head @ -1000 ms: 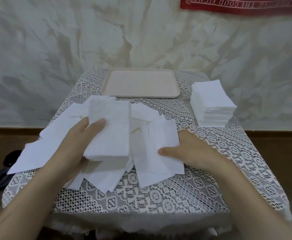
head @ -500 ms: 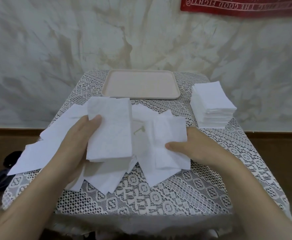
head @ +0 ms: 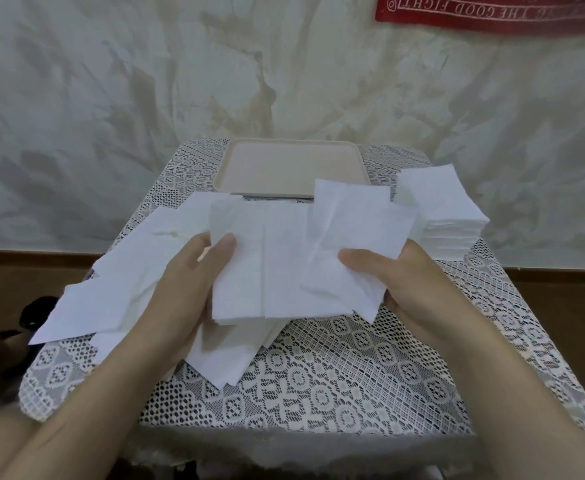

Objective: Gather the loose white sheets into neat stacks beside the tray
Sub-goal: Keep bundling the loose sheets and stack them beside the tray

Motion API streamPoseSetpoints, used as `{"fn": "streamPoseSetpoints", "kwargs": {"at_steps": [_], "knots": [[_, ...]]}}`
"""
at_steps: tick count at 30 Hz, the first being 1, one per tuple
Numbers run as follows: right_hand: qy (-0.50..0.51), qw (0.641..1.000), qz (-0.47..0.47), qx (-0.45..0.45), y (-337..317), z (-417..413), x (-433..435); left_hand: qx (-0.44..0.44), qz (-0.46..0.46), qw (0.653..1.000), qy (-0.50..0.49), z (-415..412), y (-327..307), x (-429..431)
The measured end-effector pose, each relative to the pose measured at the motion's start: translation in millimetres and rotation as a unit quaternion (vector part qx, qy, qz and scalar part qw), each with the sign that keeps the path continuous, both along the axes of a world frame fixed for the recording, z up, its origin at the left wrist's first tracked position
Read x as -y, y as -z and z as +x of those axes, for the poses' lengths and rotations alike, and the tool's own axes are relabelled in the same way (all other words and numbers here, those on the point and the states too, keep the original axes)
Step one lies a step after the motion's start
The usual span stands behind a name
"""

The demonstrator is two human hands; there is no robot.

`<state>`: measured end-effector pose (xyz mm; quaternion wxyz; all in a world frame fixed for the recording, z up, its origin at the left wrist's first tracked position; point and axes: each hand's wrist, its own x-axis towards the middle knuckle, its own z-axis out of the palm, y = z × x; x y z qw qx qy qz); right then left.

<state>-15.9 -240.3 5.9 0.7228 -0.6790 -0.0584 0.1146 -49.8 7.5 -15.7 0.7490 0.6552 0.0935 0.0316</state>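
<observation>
My left hand (head: pixel 183 289) grips a small bundle of white sheets (head: pixel 249 268) by its left edge, thumb on top, lifted above the table. My right hand (head: pixel 408 285) pinches a few crumpled white sheets (head: pixel 349 233) and holds them against the right side of that bundle. More loose white sheets (head: pixel 117 289) lie spread over the left half of the lace-covered table (head: pixel 318 375). A beige tray (head: pixel 284 168) sits at the far edge. A neat stack of white sheets (head: pixel 446 209) stands to the tray's right.
A stained wall rises behind the table, with a red banner (head: pixel 491 12) at top right. Dark objects (head: pixel 34 313) lie on the floor left of the table. The near part of the table shows bare lace cloth.
My right hand has picked up sheets from the table and lifted them toward the bundle. My left hand's bundle has risen and shifted slightly right. Both hands are now higher.
</observation>
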Motion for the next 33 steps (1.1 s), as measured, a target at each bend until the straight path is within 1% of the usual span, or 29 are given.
{"fn": "streamPoseSetpoints", "kwargs": {"at_steps": [6, 10, 19, 22, 27, 30, 33], "knots": [[0.015, 0.998, -0.056, 0.034, 4, -2, -24, 0.014, 0.019, 1.000, -0.010, 0, 2, 1], [0.028, 0.994, -0.078, 0.069, 2, -3, -35, 0.008, 0.023, 1.000, -0.005, 0, 2, -1], [0.005, 0.989, -0.126, 0.078, 1, -5, -45, 0.005, 0.009, 0.999, 0.038, 0, 5, -5], [-0.001, 0.989, -0.121, 0.083, -1, -7, -42, 0.005, 0.014, 0.999, 0.029, 0, 6, -5], [0.074, 0.989, -0.089, 0.091, -8, -7, -30, 0.014, 0.029, 0.999, -0.001, -1, 7, -2], [0.057, 0.994, -0.067, 0.068, -12, -9, -23, 0.028, 0.036, 0.999, -0.004, -2, 6, 1], [0.030, 0.996, -0.067, 0.049, -12, -13, -26, 0.036, 0.044, 0.998, -0.001, -4, 4, 2]]}}
